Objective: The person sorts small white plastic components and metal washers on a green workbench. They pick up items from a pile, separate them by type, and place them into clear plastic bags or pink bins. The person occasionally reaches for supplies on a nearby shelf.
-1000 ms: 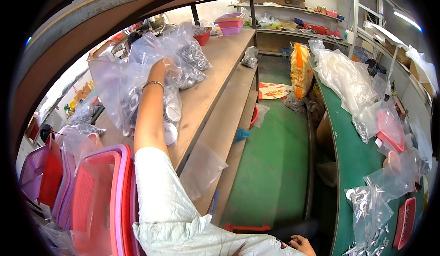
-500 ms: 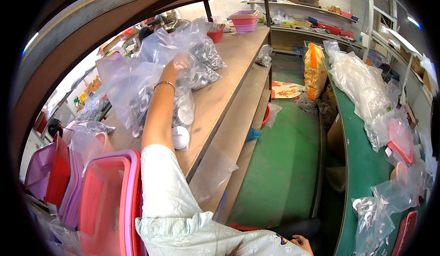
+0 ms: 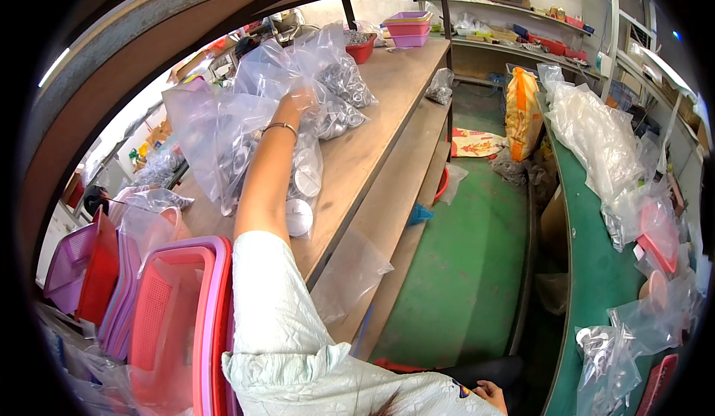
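Note:
My left arm stretches forward over the wooden shelf. At its end my left hand (image 3: 301, 102) is closed on a clear plastic bag (image 3: 272, 81); folds of plastic partly cover the fingers. More clear bags of shiny metal rings and parts (image 3: 344, 81) lie against it on the right. A bag with flat round silver discs (image 3: 307, 172) is beside my forearm, and a loose-looking round disc (image 3: 299, 217) sits nearer me. Low at the right, my right hand (image 3: 489, 394) rests by my dark-clothed leg, fingers curled in, with nothing visible in them.
Stacked pink, purple and red plastic baskets (image 3: 175, 319) stand at the near left. Small coloured baskets (image 3: 408, 29) and a red tub (image 3: 360, 47) sit farther along the shelf. Across the green-floored aisle, a green table (image 3: 577, 267) holds clear bags. An orange-and-white sack (image 3: 521, 110) stands beyond.
The whole view has shifted slightly, with the scene sitting a little farther right. My left hand stays at the same bag, and my right hand has not visibly moved.

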Demonstrator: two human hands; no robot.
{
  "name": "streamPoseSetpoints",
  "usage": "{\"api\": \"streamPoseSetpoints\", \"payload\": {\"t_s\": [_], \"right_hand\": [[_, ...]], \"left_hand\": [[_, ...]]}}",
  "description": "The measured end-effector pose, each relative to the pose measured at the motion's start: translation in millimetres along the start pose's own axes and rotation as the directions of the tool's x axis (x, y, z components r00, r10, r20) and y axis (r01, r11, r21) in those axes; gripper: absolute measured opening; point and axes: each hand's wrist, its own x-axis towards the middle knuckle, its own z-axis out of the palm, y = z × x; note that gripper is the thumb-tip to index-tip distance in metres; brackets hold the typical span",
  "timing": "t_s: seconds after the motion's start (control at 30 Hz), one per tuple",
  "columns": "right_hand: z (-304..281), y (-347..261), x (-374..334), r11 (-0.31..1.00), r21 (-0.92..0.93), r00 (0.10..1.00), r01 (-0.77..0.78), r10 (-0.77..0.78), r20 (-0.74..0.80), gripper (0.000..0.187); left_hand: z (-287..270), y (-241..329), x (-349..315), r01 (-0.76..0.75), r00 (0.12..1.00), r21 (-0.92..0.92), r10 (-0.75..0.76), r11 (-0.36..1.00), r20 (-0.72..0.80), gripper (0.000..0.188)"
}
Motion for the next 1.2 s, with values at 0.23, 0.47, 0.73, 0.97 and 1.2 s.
{"api": "streamPoseSetpoints", "payload": {"t_s": [0.23,0.47,0.73,0.97,1.2], "right_hand": [[-0.7,11.5,15.4,0.995,-0.08,0.997,0.055,-0.05,0.057,0.038],[-3.3,4.2,7.8,0.998,-0.047,0.999,0.034,-0.034,0.007,0.037],[-8.1,1.5,16.9,0.996,-0.061,0.995,0.07,-0.066,0.071,0.038],[-10.0,24.5,26.8,0.995,-0.014,0.993,0.099,-0.098,0.066,0.036],[-6.5,5.9,16.9,0.997,-0.054,0.997,0.058,-0.055,0.058,0.039]], "left_hand": [[66.0,-76.0,12.2,-0.328,0.922,-0.637,0.089,0.698,-0.377,0.023],[13.3,-14.6,16.2,-0.082,0.993,-0.06,0.077,0.995,-0.088,0.029],[14.2,-39.2,9.2,-0.117,0.99,-0.061,0.121,0.991,0.073,0.041],[-14.3,3.2,8.1,0.138,0.985,-0.374,-0.087,0.917,0.151,0.029],[9.2,-39.3,21.2,0.13,0.976,-0.389,-0.187,0.912,-0.114,0.024]]}}
